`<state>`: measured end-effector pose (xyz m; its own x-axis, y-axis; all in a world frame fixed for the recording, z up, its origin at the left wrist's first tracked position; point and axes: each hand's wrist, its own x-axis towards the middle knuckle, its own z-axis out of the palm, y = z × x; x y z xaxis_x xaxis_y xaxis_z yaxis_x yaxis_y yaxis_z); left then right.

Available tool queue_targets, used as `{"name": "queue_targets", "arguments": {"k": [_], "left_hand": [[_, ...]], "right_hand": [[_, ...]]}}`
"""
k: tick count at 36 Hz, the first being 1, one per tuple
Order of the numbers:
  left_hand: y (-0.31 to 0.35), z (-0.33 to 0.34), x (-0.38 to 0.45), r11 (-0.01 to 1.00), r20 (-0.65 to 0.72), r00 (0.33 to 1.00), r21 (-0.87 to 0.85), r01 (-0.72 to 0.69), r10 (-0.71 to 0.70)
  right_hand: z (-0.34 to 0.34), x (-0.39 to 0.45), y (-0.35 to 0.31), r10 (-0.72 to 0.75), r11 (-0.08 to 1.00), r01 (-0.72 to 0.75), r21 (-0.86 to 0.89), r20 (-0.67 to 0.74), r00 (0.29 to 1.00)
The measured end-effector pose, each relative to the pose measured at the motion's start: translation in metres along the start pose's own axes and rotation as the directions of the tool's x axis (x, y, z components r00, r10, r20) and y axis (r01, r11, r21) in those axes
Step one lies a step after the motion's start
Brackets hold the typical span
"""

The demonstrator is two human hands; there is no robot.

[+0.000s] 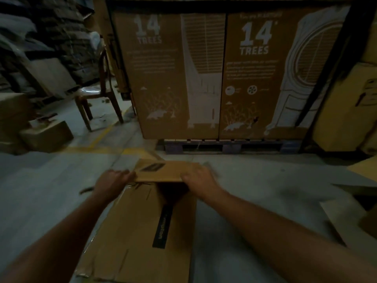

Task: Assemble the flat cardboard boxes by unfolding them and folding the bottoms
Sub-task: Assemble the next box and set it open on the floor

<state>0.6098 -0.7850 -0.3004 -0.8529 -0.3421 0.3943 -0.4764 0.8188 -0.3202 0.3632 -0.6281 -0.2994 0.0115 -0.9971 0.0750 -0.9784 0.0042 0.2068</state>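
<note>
A flat cardboard box (142, 231) lies on the concrete floor (40, 190), running away from the person. At its far end, an end flap (165, 171) is raised. The left hand (113, 180) grips the flap's left edge, fingers curled; the right hand (201, 179) clamps its right corner. Beyond, two large printed cartons (204, 78) stand on a pallet (224, 147).

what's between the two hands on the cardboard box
In the head view, the raised end flap of the flat cardboard box spans the gap between the left hand and right hand; each hand holds one end.
</note>
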Motion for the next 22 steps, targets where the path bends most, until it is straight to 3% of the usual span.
{"name": "queue_targets", "arguments": {"k": [2,6,11,15,20,22], "left_hand": [[0.008,0.033,-0.019,1.000,0.095,0.995,-0.019,0.017,-0.015],[0.026,0.074,-0.050,0.997,0.259,0.964,-0.018,0.072,-0.065],[0.044,0.126,-0.077,0.996,0.414,0.906,0.016,0.090,-0.088],[0.042,0.159,-0.104,0.988,0.486,0.862,0.020,0.152,-0.143],[0.052,0.164,-0.122,0.960,0.630,0.725,0.152,0.236,-0.278],[0.043,0.174,-0.137,0.939,0.698,0.628,0.240,0.247,-0.344]], "right_hand": [[0.030,0.000,-0.013,-0.048,0.999,0.049,-0.009,0.016,0.999],[0.079,-0.018,-0.028,-0.075,0.989,0.042,0.143,0.230,0.970],[0.129,-0.024,-0.036,0.038,0.930,-0.199,0.309,0.457,0.889],[0.177,-0.022,-0.063,0.064,0.965,-0.167,0.204,0.435,0.898],[0.222,-0.018,-0.084,0.000,0.945,-0.129,0.299,0.396,0.918],[0.235,-0.009,-0.089,-0.004,0.944,-0.135,0.301,0.419,0.908]]}}
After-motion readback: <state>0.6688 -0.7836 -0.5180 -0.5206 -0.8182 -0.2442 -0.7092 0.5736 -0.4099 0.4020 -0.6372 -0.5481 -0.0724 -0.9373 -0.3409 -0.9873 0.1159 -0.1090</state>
